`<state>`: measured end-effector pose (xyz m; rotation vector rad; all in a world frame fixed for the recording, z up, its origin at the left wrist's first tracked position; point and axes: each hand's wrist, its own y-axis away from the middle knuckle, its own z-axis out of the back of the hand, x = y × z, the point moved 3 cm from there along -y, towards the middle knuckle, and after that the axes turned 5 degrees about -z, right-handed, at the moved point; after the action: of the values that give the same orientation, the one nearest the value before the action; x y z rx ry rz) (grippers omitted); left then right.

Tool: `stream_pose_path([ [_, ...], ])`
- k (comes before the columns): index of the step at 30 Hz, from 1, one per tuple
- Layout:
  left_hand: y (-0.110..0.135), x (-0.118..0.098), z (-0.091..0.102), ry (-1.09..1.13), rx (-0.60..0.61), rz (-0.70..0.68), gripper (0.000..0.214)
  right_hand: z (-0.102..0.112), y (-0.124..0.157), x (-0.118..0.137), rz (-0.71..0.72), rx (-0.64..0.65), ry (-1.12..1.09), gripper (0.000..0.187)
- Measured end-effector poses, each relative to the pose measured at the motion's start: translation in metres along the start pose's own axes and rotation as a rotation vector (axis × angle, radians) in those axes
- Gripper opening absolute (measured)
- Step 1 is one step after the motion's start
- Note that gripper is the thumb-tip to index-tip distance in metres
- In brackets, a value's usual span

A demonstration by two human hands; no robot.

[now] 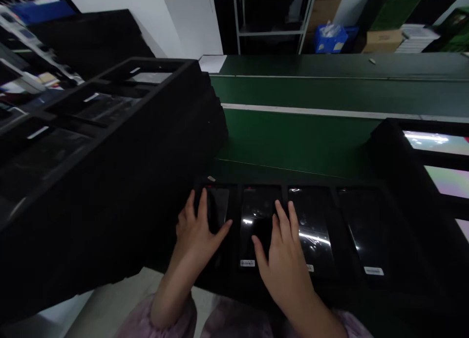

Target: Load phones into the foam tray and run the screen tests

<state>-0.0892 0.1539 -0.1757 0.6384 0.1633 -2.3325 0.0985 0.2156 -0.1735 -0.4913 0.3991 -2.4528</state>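
Before me lies a black foam tray (pixel 234 250) with several dark, glossy phone-like devices in a row of slots. My left hand (pixel 198 230) is over the leftmost device (pixel 219 203), its fingers spread and the thumb across the device's right side. Over the gap between the second device (pixel 252 225) and the third device (pixel 311 225) is my right hand (pixel 284 255), its fingers apart. Whether the fingertips press on the glass I cannot tell. The rightmost device (pixel 366 230) has a white label near its lower end and no hand on it.
A tall stack of black foam trays (pixel 164 128) rises on the left. To the right, another black tray (pixel 395 137) holds devices with bright screens. Behind runs a green conveyor belt (pixel 293 137). Beyond it are a metal shelf (pixel 271 33), a blue bin (pixel 330 39) and cardboard boxes (pixel 383 39).
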Motion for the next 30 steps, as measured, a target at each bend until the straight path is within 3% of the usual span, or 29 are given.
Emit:
stream_pose_path([
  [3, -0.006, -0.016, -0.005, -0.145, 0.021, 0.047, 0.095, -0.001, -0.001, -0.001, 0.006, 0.027, -0.08, 0.067],
  [8, -0.005, -0.022, -0.002, -0.115, -0.04, 0.065, 0.098, 0.011, 0.002, -0.021, 0.024, 0.149, -0.241, 0.058],
  [11, -0.005, -0.023, -0.002, -0.077, -0.065, 0.053, 0.105, 0.028, 0.013, -0.049, -0.02, 0.033, -0.206, 0.049],
  [14, -0.006, -0.025, -0.003, -0.058, -0.08, 0.062, 0.109, 0.042, 0.03, -0.081, -0.171, -0.114, -0.06, 0.048],
  [17, -0.008, -0.028, -0.003, -0.065, -0.087, 0.08, 0.112, 0.045, 0.039, -0.098, -0.222, -0.098, 0.024, 0.052],
  [25, -0.009, -0.027, -0.002, -0.106, -0.034, 0.034, 0.116, 0.033, 0.015, -0.095, -0.234, -0.056, -0.002, 0.057],
  [30, -0.01, -0.025, -0.003, -0.011, -0.091, 0.121, 0.128, 0.049, 0.02, -0.117, -0.207, -0.062, -0.132, 0.048],
])
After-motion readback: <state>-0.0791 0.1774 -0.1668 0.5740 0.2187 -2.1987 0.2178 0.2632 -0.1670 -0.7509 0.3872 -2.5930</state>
